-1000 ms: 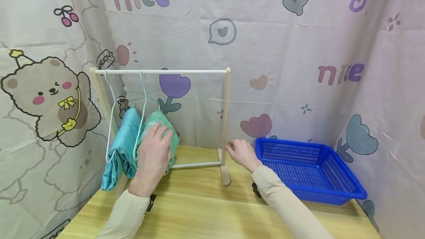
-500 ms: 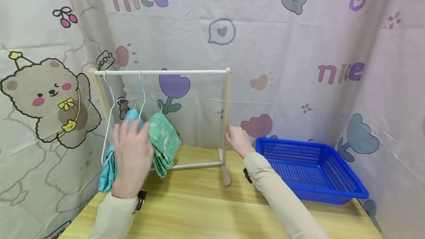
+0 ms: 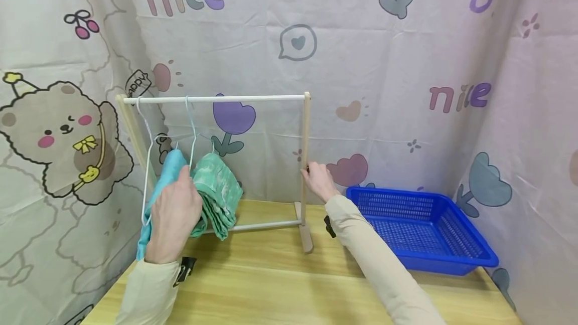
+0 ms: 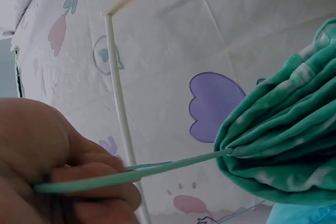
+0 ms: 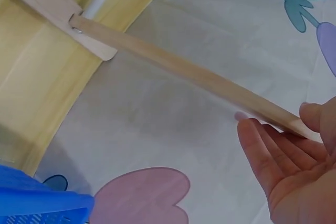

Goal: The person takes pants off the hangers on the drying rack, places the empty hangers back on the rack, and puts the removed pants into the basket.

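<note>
My left hand grips one end of a pale green clothes hanger; in the left wrist view its fingers curl round the hanger. On that hanger, bunched at the far end, is a green-and-white patterned garment. To its left a blue satiny garment, partly hidden by my left hand, is on a white hanger. Both hangers hook over the white rail of a small wooden clothes rack. My right hand holds the rack's right wooden post between thumb and fingers.
A blue plastic basket stands on the right of the wooden tabletop. The rack's right foot rests on the table, with a lower white bar joined to it. A printed curtain surrounds the table.
My left hand has moved left from the front of the green garment and taken hold of the hanger's near end. My right hand has moved up and left onto the post.
</note>
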`<state>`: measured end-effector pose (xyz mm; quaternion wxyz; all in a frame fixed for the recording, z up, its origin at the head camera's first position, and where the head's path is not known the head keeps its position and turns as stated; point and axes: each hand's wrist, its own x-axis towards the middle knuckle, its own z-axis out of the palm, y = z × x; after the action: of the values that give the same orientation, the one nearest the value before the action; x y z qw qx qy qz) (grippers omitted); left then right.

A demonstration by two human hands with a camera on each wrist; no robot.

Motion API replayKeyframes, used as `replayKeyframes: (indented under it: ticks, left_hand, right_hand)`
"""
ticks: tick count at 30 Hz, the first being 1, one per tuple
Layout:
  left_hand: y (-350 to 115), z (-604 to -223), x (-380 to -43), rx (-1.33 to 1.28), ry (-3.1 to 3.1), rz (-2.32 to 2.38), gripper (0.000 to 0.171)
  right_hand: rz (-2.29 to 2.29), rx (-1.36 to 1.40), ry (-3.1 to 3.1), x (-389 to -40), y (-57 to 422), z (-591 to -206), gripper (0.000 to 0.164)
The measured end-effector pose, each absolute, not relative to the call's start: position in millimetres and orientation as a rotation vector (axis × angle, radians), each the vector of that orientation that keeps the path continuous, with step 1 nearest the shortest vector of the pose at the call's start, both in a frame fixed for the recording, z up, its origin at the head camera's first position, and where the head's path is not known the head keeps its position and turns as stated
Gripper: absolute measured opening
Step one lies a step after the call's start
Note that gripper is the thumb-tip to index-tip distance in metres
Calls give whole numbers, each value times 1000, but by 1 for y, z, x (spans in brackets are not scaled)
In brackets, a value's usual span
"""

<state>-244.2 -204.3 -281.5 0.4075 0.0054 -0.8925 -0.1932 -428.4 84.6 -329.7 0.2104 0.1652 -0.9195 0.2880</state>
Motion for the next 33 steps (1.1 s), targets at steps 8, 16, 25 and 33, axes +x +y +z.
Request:
replayKeyframes:
  ticks: [8, 16, 25, 33]
  left_hand:
    - [-213, -281, -242, 63, -2372, -597, 42]
    - [-219, -271, -247, 13, -2613, -848, 59]
    - [-215, -273, -259, 13, -2511, -1189, 59]
    - [-210, -272, -268, 54, -2388, -1371, 56]
  right_hand:
    - [1005, 472, -2545, -429, 72, -321, 23]
    - [879, 450, -2612, -433, 68, -323, 20]
    - [857, 398, -2589, -432, 72, -328, 19]
    - [844, 392, -2588, -431, 74, -327, 17]
